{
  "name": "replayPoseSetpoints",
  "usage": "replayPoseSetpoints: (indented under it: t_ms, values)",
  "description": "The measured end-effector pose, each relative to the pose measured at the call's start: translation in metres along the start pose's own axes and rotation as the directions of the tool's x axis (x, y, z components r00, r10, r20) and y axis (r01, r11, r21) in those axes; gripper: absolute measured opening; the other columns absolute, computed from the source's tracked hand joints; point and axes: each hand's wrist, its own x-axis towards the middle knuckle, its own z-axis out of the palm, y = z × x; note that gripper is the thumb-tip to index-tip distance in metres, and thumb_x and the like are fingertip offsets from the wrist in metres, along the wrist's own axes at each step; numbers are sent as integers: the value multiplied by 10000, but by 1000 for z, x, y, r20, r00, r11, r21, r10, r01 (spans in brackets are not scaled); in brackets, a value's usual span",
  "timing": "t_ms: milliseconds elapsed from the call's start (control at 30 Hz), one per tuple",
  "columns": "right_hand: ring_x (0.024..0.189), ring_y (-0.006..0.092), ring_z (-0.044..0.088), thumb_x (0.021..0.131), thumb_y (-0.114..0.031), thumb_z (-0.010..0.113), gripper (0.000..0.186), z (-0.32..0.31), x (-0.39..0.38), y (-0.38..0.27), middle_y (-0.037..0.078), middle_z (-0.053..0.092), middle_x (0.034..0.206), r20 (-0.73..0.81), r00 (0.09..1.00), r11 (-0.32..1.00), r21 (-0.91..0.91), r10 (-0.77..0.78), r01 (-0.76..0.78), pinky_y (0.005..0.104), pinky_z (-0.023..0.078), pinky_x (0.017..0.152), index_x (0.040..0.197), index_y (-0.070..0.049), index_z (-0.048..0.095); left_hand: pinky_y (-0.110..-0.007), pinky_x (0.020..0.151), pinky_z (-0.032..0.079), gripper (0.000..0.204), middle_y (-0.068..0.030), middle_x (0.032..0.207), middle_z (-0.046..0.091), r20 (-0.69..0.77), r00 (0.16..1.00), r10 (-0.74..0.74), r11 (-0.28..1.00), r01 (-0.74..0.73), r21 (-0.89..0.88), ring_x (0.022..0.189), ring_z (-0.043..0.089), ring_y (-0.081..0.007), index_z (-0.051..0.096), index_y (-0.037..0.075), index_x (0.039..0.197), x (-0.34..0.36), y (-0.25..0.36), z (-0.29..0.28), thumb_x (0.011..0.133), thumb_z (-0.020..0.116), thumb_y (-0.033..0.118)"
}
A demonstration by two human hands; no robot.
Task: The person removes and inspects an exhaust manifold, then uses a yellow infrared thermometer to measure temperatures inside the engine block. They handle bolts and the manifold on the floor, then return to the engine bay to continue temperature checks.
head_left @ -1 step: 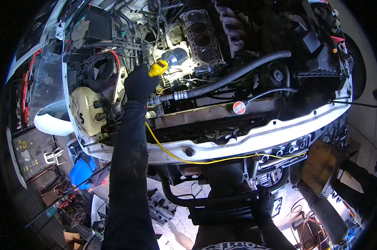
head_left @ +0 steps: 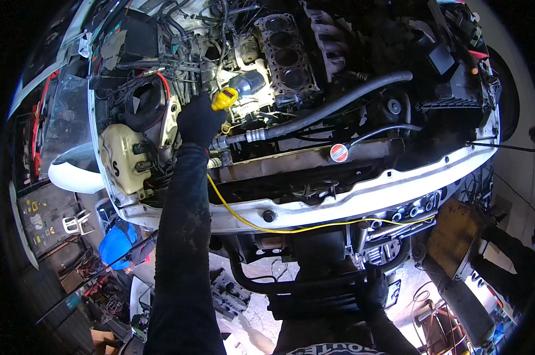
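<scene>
One black-lettered reservoir (head_left: 123,155) stands near the left hand (head_left: 196,122).

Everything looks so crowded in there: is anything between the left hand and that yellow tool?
Nothing visible: the left hand appears to grip the yellow tool directly. Beyond the tool, a dark rounded part lies toward the engine block.

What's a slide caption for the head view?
Gloved left hand holding a yellow object near an exposed four-bore engine block.
</scene>
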Motion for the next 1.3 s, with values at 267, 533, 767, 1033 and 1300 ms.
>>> replayPoseSetpoints:
  t_ms: [267,533,767,1033,1300]
  values:
    - [1038,397,649,919,-367,690,346,20,2,14,148,677,1125,-73,996,992,-113,-56,48,525,538,817,1152,-112,704,-516,691,560,455,-166,864,730,107,986,-124,992,121,41,818,728,-383,697,95,955,2,-3,13,709,821,456]
    - [981,353,666,949,-337,634,263,17,1,7,115,691,1043,-101,969,942,-279,-224,189,497,541,833,1111,-150,723,-502,837,539,510,-218,1051,702,287,943,-171,985,171,26,991,688,-392,674,41,1098,-5,-23,6,838,767,470]
    - [986,382,671,911,-459,653,380,34,3,8,192,679,967,-205,978,994,107,47,-25,544,519,834,932,-88,732,-436,1050,482,425,-210,1326,638,-74,991,110,970,-123,-211,1209,615,-352,608,-28,1338,-136,14,-118,1006,698,221]
    - [896,316,668,837,-340,691,251,35,5,8,134,672,969,-205,979,995,98,1,20,487,530,718,917,-102,709,-403,979,527,468,-198,1315,657,241,936,255,947,-192,-257,1192,652,-293,588,15,1392,-433,116,-118,1079,547,359]
    - [704,307,688,800,-252,660,139,56,10,1,93,676,760,-601,797,939,304,59,159,483,512,635,801,-119,701,-415,969,526,456,-203,1295,662,385,913,136,979,-65,-193,1177,654,-306,594,15,1375,-487,152,-93,1076,540,354]
